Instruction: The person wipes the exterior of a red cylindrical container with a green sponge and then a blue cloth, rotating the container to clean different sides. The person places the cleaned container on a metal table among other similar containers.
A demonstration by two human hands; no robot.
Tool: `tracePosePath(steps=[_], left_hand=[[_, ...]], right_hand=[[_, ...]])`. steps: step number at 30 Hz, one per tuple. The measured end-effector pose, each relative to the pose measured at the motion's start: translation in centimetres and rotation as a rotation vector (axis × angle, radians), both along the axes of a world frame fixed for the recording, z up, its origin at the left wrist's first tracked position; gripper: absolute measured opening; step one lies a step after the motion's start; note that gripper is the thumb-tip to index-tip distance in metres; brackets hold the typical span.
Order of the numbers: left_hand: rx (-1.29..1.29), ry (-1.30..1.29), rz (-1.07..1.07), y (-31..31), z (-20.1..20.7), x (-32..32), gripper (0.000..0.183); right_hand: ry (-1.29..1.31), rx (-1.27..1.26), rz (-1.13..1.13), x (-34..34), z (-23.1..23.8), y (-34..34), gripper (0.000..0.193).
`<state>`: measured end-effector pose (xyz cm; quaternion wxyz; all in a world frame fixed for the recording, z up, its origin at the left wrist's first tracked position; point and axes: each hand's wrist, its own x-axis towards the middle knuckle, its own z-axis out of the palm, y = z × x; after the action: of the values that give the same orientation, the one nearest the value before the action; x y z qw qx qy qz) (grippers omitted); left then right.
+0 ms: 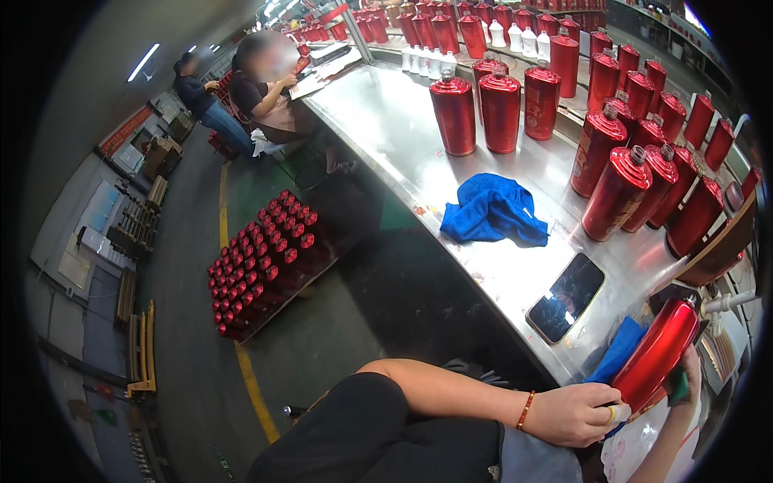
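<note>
A glossy red bottle (659, 354) lies tilted at the lower right, its neck pointing up and away from me. At its lower end, my left hand (576, 412) is closed, fingertips curled against the base; something pale wraps one finger, and a beaded bracelet circles the wrist. My right hand (689, 374) grips the bottle's right side, partly hidden behind it. Against that palm shows a small dark green piece (680, 386), its kind unclear. A blue cloth (618, 350) lies beside the bottle, on its left.
On the metal table (386, 121) lie a phone (566, 298) and a crumpled blue cloth (495, 211). Several red bottles (616, 193) stand along the right, with white bottles (427, 61) farther back. A floor pallet holds many red bottles (262, 262). Two people (270, 101) are at the far left.
</note>
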<state>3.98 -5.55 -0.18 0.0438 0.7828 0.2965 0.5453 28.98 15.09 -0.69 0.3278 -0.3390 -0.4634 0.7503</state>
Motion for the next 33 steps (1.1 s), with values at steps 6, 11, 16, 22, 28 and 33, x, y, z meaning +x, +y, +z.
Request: tracePosePath(steps=[6,11,16,22,28,33], left_hand=[[0.018,0.051,0.018,0.0,0.9,0.0,0.016],[0.039,0.062,0.012,-0.1,0.8,0.3,0.019],[0.005,0.060,-0.050,-0.2,1.8,-0.4,0.021],[-0.060,0.185,0.062,-0.2,2.9,-2.1,0.022],[-0.110,0.305,0.105,0.0,2.9,-2.2,0.033],[-0.043,0.407,0.064,0.6,3.9,-0.9,0.035]], right_hand=[[-0.369,0.170,0.061,-2.3,5.2,-1.2,0.065],[-0.393,0.119,0.137,-1.1,6.9,-0.5,0.068],[-0.150,0.127,0.017,-0.4,2.5,-1.5,0.073],[-0.719,0.276,0.122,-5.8,10.3,-2.5,0.060],[-0.422,0.038,0.072,-4.6,7.1,-2.7,0.064],[-0.840,0.434,0.030,-7.5,10.5,-4.2,0.084]])
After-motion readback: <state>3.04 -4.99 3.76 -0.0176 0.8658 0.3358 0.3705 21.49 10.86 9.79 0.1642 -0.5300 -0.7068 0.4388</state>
